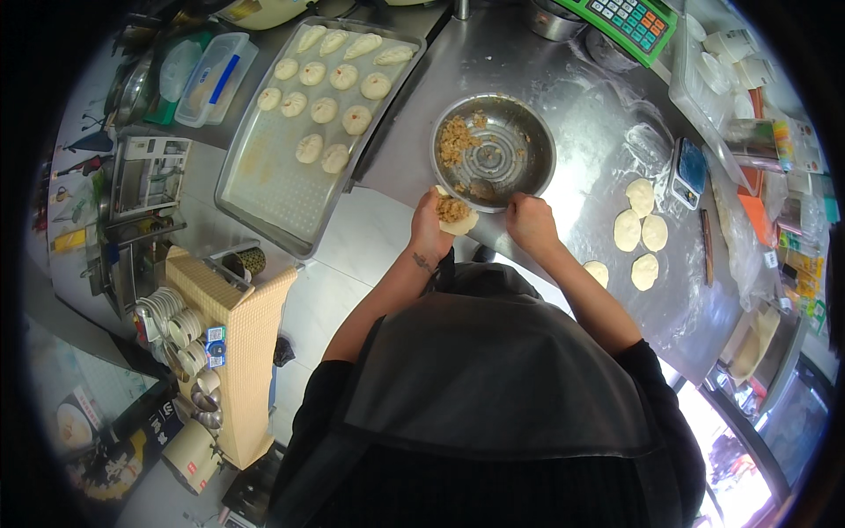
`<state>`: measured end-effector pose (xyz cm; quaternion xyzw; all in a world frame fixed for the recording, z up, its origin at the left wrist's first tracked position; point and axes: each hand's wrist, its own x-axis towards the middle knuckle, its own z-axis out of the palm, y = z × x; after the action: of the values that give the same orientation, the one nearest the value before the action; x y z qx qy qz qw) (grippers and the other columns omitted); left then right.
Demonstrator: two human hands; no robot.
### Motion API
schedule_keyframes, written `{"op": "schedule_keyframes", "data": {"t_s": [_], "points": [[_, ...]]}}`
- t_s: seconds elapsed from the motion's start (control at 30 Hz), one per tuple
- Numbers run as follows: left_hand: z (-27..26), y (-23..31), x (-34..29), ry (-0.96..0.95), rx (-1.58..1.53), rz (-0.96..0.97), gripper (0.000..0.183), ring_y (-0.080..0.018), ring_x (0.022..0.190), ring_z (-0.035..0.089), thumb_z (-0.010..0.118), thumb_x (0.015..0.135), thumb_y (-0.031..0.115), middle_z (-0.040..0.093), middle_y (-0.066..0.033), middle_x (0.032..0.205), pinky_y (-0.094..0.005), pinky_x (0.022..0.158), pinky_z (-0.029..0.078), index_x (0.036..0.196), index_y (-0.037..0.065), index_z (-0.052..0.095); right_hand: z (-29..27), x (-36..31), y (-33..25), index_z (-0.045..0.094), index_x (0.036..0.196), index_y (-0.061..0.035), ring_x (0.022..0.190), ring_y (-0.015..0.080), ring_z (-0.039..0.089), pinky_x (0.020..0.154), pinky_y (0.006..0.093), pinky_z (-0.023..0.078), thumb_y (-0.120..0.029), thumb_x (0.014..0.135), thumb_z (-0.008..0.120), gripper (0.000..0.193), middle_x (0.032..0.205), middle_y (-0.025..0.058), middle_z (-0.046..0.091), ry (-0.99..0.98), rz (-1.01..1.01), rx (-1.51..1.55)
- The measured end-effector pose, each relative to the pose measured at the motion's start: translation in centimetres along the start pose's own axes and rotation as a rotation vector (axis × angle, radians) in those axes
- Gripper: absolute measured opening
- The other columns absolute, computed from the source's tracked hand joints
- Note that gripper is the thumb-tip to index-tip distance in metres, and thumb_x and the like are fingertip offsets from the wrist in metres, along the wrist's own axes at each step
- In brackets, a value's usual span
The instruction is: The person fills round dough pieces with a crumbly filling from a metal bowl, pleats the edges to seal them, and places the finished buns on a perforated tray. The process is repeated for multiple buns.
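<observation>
My left hand (426,224) cups a round dough wrapper (461,226) with a mound of brownish minced filling (451,209) on it, just off the near left rim of a steel bowl. That steel bowl (547,167) has more of the chunky filling along its left inner side, and its ridged bottom shows. My right hand (532,222) is closed in a fist against the near right rim of the bowl. Whatever its fingers hold, if anything, is hidden. To the right, several flat dough rounds (628,231) lie on the steel table, one of them close to my right forearm.
A large metal tray (264,189) at the left carries rows of shaped buns. On the floured steel table (581,114) stand a small scale (689,172), a thin rolling pin (707,246) and a green scale (629,26). A cloth-covered stand (251,370) with stacked bowls is at lower left.
</observation>
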<state>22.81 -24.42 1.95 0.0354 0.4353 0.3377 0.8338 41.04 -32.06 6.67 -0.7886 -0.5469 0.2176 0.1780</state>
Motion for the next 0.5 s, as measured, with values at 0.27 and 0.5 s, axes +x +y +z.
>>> {"op": "schedule_keyframes", "data": {"t_s": [0.27, 0.5], "points": [[0.3, 0.4, -0.2, -0.039, -0.016, -0.014, 0.041, -0.0323, 0.117, 0.058, 0.032, 0.107, 0.035, 0.059, -0.0146, 0.126, -0.0529, 0.100, 0.048, 0.127, 0.004, 0.050, 0.5, 0.0, -1.1, 0.069, 0.098, 0.0015, 0.080, 0.0417, 0.066, 0.072, 0.0461, 0.054, -0.003, 0.084, 0.062, 0.016, 0.091, 0.0226, 0.069, 0.066, -0.216, 0.213], [-0.4, 0.3, 0.5, -0.038, -0.043, -0.020, 0.045, -0.0341, 0.118, 0.058, 0.029, 0.108, 0.037, 0.058, -0.0160, 0.128, -0.0533, 0.101, 0.047, 0.128, 0.002, 0.049, -2.0, -4.3, -2.0, 0.065, 0.113, -0.0003, 0.073, 0.0323, 0.065, 0.060, 0.0410, 0.054, -0.002, 0.081, 0.060, 0.032, 0.084, 0.0144, 0.062, 0.089, -0.372, 0.156]]}}
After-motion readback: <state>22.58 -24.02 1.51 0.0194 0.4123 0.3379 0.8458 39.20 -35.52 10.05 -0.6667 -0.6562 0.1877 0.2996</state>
